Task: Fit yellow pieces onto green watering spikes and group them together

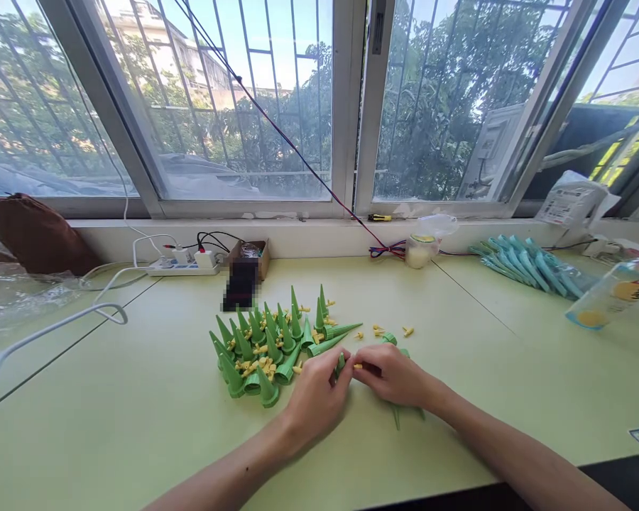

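Note:
Low in the middle, my left hand (322,390) is closed round a green cone (340,363), only part of which shows between the fingers. My right hand (391,372) meets it at the fingertips, pinching a small yellow piece (357,366). To the left of both hands, a cluster of green cones (255,328), most upright and some lying, has yellow pieces (266,367) scattered among it. More green cones (388,338) lie beside and under my right hand, partly hidden. A few loose yellow pieces (407,331) rest just beyond it.
A power strip (184,269), a small cardboard box (265,260) and a blurred dark object (241,284) are behind the cones. Along the back stand a plastic cup (419,252) and teal packets (530,264). A bottle (612,294) lies at right; a white cable (58,328) crosses the left.

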The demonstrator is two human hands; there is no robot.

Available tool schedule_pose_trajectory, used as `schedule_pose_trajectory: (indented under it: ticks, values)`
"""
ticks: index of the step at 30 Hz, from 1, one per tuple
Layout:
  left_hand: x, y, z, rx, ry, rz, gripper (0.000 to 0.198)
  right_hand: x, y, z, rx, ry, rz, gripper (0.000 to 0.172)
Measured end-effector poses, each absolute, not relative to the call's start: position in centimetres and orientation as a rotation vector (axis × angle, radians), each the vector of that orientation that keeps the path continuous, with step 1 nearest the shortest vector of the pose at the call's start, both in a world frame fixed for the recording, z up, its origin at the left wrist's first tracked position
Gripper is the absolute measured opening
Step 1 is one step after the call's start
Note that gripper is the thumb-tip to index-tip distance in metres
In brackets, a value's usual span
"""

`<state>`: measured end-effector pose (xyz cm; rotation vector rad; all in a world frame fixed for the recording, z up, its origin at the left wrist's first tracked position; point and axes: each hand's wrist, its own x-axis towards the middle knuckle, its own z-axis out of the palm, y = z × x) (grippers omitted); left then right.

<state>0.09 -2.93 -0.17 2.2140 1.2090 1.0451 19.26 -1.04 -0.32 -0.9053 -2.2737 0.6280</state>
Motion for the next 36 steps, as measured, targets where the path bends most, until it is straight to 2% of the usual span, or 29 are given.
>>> schedule_pose_trajectory:
  ticks: [12,36]
  values:
    - [0.14,-2.95,-0.17,2.22,1.215,0.97,0.03,19.22,-0.92,-0.6,-0.906,-2.292,0.6,0.035]
    - [0.21,-3.33,0.2,2.287,1.226,0.892,0.03,19.47,-1.17,-0.4,-0.921,-2.382,0.465,0.032]
